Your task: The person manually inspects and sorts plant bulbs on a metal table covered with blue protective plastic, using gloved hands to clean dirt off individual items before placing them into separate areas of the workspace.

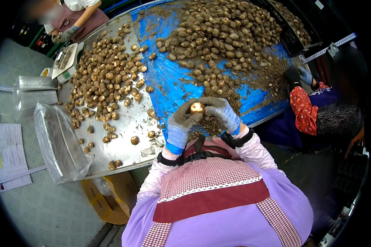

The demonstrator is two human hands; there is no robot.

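A small taro corm (pixel 197 108) with a pale cut face turned up is held between both gloved hands, above the front edge of the table. My left hand (pixel 181 122) has its thumb and fingers around the corm's left side. From the other side, the fingertips of my right hand (pixel 223 113) close on it. Both gloves are blue-white knit with dirty grey fingers. Under the hands lie soil and root scraps (pixel 213 125) on a blue plastic sheet (pixel 179 78). Left of it, trimmed corms (pixel 106 74) are spread over the metal tabletop (pixel 126 120).
Untrimmed corms (pixel 225 34) are heaped at the back, beside a black crate (pixel 296 27). A scale (pixel 66 61), clear plastic trays (pixel 37 89) and a plastic bag (pixel 60 145) line the left side. A cardboard box (pixel 111 197) sits below. Co-workers' gloved hands (pixel 65 34) and a sleeve (pixel 303 108) appear opposite and right.
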